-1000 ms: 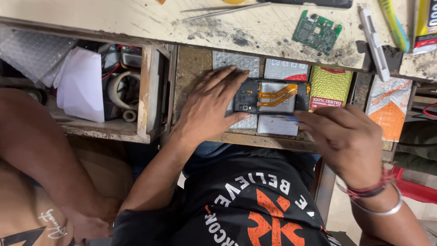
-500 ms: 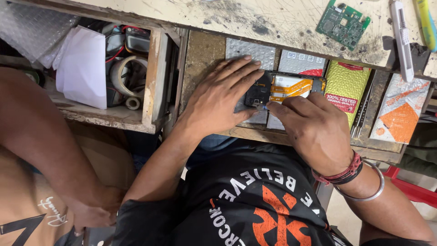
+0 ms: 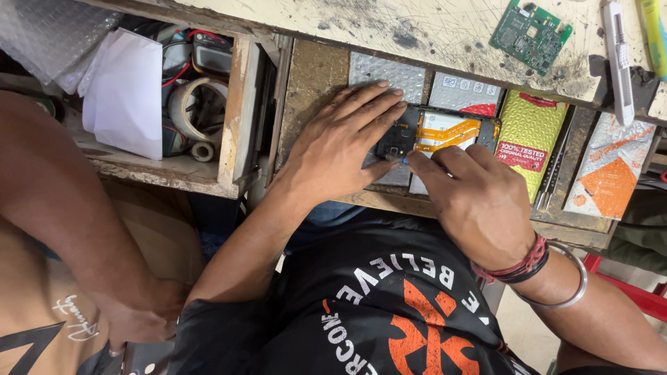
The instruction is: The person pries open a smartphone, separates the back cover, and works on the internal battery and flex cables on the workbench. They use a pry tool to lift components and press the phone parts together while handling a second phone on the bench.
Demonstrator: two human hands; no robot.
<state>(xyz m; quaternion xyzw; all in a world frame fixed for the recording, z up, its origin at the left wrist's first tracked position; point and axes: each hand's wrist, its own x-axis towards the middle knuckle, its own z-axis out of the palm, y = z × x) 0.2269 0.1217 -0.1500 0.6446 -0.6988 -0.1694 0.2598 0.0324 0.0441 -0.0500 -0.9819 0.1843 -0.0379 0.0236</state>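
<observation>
Left hand (image 3: pixel 344 142): yours, now spread flat, pinning the opened phone (image 3: pixel 434 132) in the pulled-out drawer (image 3: pixel 313 83). Right hand (image 3: pixel 476 201): moved in since a second ago, fingertips pinched together at the phone's near edge, so close work has begun. Circuit board (image 3: pixel 529 35): on the bench above.

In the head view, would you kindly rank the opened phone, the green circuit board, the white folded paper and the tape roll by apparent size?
1. White folded paper, largest.
2. Opened phone, partly covered by the left hand and right hand, so its rank is unsure.
3. Green circuit board and tape roll look alike.
</observation>
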